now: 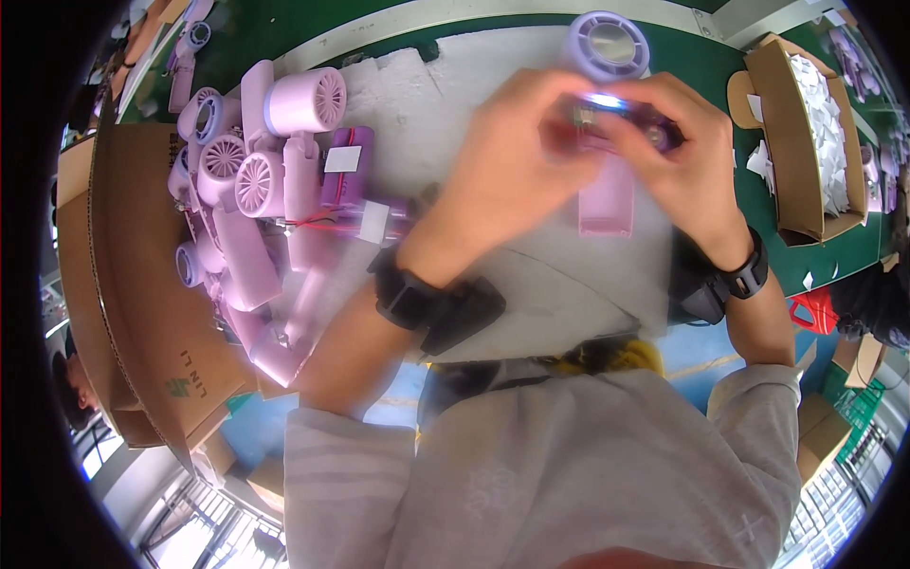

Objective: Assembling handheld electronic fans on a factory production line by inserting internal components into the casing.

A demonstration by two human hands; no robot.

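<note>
A grey mat (569, 284) was flanked by piled pink fans (248, 256) at left and a scrap-filled carton (781, 147) at right. On the mat, a separate pink fan (605, 211) was partly hidden beneath the left hand (531, 142) and right hand (690, 137), by whose fingers a small lit part (605, 100) was pinched.

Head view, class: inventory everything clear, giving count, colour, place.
fans: many, pink, left
fan head: one, lavender, beyond hands
handle: one, pink, below hands
packs: two, purple, beside fans
lit part: one, purplish, held
large carton: one, brown, left
small carton: one, brown, right
scraps: many, white, small carton
mat: one, grey, on table
table: one, green, beneath
wristbands: two, black, wrists
shirt: one, pale, bottom
left hand: one, bare, lit part
right hand: one, bare, lit part
</note>
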